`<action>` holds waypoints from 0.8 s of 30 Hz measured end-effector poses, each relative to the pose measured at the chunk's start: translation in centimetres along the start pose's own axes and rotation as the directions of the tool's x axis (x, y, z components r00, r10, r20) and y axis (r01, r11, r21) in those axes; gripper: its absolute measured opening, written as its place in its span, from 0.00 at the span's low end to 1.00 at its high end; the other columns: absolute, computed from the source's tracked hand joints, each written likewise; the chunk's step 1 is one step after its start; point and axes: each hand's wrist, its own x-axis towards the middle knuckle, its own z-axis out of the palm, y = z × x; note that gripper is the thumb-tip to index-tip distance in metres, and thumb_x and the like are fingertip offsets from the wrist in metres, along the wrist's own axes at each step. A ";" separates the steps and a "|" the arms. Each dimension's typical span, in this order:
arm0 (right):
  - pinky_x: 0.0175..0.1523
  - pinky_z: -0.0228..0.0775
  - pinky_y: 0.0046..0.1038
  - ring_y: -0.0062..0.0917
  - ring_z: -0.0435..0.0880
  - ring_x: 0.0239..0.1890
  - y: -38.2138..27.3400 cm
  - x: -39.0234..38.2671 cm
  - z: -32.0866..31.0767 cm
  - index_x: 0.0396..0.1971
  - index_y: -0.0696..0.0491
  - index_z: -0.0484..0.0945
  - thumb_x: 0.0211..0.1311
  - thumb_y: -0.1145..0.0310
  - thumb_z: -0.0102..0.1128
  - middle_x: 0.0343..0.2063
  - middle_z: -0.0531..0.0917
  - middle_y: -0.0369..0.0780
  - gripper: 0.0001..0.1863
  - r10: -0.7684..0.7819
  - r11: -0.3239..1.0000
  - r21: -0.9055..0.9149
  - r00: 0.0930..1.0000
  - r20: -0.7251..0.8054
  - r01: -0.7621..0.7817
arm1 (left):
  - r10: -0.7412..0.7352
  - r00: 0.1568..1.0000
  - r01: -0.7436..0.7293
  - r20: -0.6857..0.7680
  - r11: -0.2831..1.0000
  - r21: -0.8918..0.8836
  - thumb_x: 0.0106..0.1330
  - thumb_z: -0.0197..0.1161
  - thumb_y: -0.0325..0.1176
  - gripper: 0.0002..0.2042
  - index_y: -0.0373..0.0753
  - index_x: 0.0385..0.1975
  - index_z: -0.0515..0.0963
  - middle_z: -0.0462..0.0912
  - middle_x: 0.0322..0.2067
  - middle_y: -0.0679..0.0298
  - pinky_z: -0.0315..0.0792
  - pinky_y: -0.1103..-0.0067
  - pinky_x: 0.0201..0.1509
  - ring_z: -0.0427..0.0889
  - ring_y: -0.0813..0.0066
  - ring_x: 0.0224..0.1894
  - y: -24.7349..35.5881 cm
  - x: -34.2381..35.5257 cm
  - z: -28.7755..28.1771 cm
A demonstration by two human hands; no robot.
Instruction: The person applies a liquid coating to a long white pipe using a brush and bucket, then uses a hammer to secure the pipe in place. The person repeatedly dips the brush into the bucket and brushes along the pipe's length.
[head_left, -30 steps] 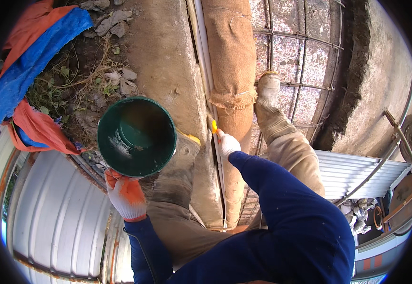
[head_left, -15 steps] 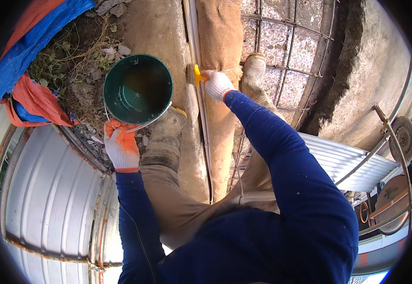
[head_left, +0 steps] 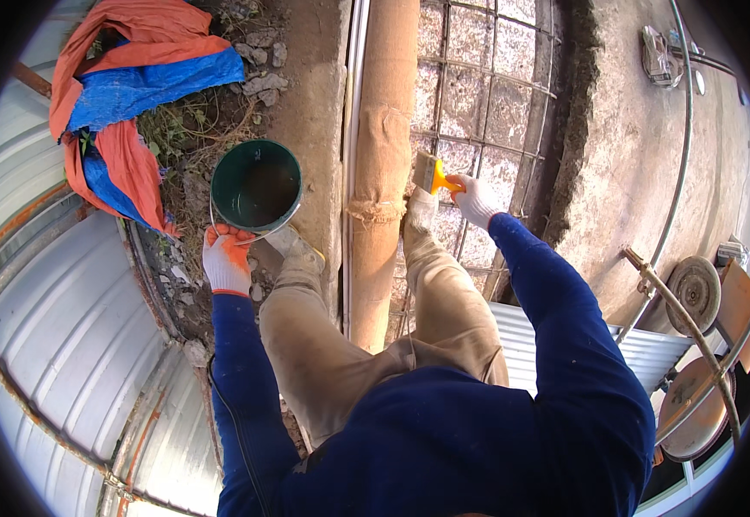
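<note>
My left hand (head_left: pixel 228 258), in a white glove with an orange coated palm, is closed around the wire handle of a dark green bucket (head_left: pixel 257 165). Some murky brownish liquid (head_left: pixel 270 191) shows at the bucket's bottom. My gloved right hand (head_left: pixel 476 200) grips the yellow handle of a wide flat paintbrush (head_left: pixel 429 173). The brush is held above my right boot, just right of a long roll wrapped in brown burlap (head_left: pixel 383 155), and appears clear of it. A pale narrow strip (head_left: pixel 356 95) runs along the roll's left side.
A steel rebar grid (head_left: pixel 487 73) lies right of the roll, beside a rough concrete edge (head_left: pixel 595 129). An orange and blue tarp (head_left: pixel 146 90) lies at the far left, above corrugated metal sheets (head_left: pixel 56 310). Metal tubing (head_left: pixel 672 293) and round discs (head_left: pixel 694 295) stand at the right.
The brush in my right hand has moved from the strip on the roll's left to the roll's right side. My left hand still holds the bucket. The view has shifted.
</note>
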 end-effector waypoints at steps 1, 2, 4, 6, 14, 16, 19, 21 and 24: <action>0.58 0.81 0.39 0.43 0.92 0.51 1.3 -0.9 -1.0 0.64 0.53 0.84 0.68 0.70 0.61 0.49 0.91 0.54 0.24 0.022 1.000 -0.004 1.000 -0.009 -0.022 | 0.011 0.999 -0.011 -0.034 1.000 -0.011 0.65 0.51 0.15 0.11 0.40 0.40 0.73 0.82 0.36 0.55 0.83 0.59 0.43 0.85 0.59 0.33 2.1 -1.0 0.9; 0.58 0.81 0.38 0.44 0.92 0.50 3.5 -1.5 -1.6 0.64 0.52 0.84 0.67 0.70 0.61 0.49 0.91 0.55 0.25 0.069 0.998 -0.005 0.998 -0.006 -0.069 | 0.004 0.999 -0.004 -0.033 1.000 0.005 0.65 0.51 0.15 0.11 0.41 0.40 0.73 0.81 0.36 0.56 0.83 0.60 0.43 0.84 0.60 0.33 2.5 -0.8 0.5; 0.57 0.81 0.39 0.44 0.92 0.49 4.7 -3.9 -6.1 0.63 0.52 0.85 0.67 0.70 0.62 0.49 0.91 0.55 0.24 0.158 0.987 -0.039 0.987 -0.002 -0.158 | 0.051 0.999 -0.051 0.013 0.998 0.026 0.65 0.51 0.15 0.12 0.41 0.40 0.72 0.81 0.35 0.57 0.83 0.61 0.43 0.84 0.61 0.32 6.8 -0.7 0.2; 0.59 0.80 0.38 0.43 0.92 0.51 4.5 -6.6 -9.8 0.62 0.52 0.86 0.66 0.71 0.64 0.50 0.91 0.53 0.24 0.235 0.972 0.031 0.972 -0.004 -0.234 | 0.081 0.997 -0.080 -0.004 0.997 0.021 0.63 0.50 0.14 0.13 0.43 0.40 0.72 0.81 0.36 0.60 0.83 0.62 0.43 0.82 0.64 0.31 11.2 -1.4 0.3; 0.46 0.80 0.29 0.26 0.90 0.39 8.1 -12.4 -18.6 0.63 0.54 0.85 0.66 0.79 0.60 0.48 0.92 0.45 0.25 0.275 0.917 0.320 0.959 -0.070 -0.240 | 0.243 0.948 -0.221 -0.203 0.967 0.124 0.69 0.49 0.18 0.11 0.45 0.39 0.72 0.81 0.38 0.65 0.84 0.68 0.42 0.84 0.69 0.35 25.1 -6.5 1.4; 0.38 0.79 0.28 0.23 0.86 0.32 11.0 -13.5 -20.1 0.64 0.54 0.83 0.67 0.78 0.59 0.43 0.92 0.42 0.25 0.270 0.876 0.433 0.960 -0.077 -0.212 | 0.264 0.934 -0.249 -0.241 0.964 0.091 0.73 0.51 0.20 0.09 0.45 0.41 0.73 0.82 0.38 0.65 0.85 0.68 0.42 0.84 0.69 0.35 26.4 -7.5 2.9; 0.28 0.73 0.26 0.20 0.81 0.25 12.4 -16.3 -21.8 0.65 0.54 0.81 0.66 0.81 0.55 0.37 0.89 0.39 0.27 0.269 0.837 0.519 0.956 -0.114 -0.173 | 0.289 0.903 -0.279 -0.317 0.957 0.079 0.78 0.52 0.25 0.05 0.45 0.45 0.73 0.82 0.38 0.65 0.85 0.68 0.42 0.84 0.69 0.36 28.4 -7.8 1.1; 0.27 0.72 0.27 0.22 0.80 0.25 12.8 -18.5 -22.9 0.65 0.55 0.80 0.65 0.85 0.55 0.37 0.87 0.40 0.27 0.341 0.722 0.659 0.937 -0.077 -0.209 | 0.280 0.902 -0.272 -0.328 0.960 0.072 0.83 0.55 0.33 0.02 0.45 0.47 0.74 0.82 0.38 0.66 0.84 0.71 0.40 0.84 0.71 0.34 30.5 -7.2 -1.6; 0.23 0.71 0.31 0.24 0.79 0.22 14.1 -20.5 -23.0 0.65 0.54 0.79 0.67 0.85 0.55 0.37 0.87 0.41 0.27 0.377 0.733 0.634 0.923 -0.077 -0.246 | 0.224 0.872 -0.223 -0.436 0.973 0.055 0.82 0.55 0.34 0.03 0.46 0.47 0.75 0.81 0.37 0.66 0.83 0.73 0.36 0.83 0.73 0.32 35.8 -7.8 -4.5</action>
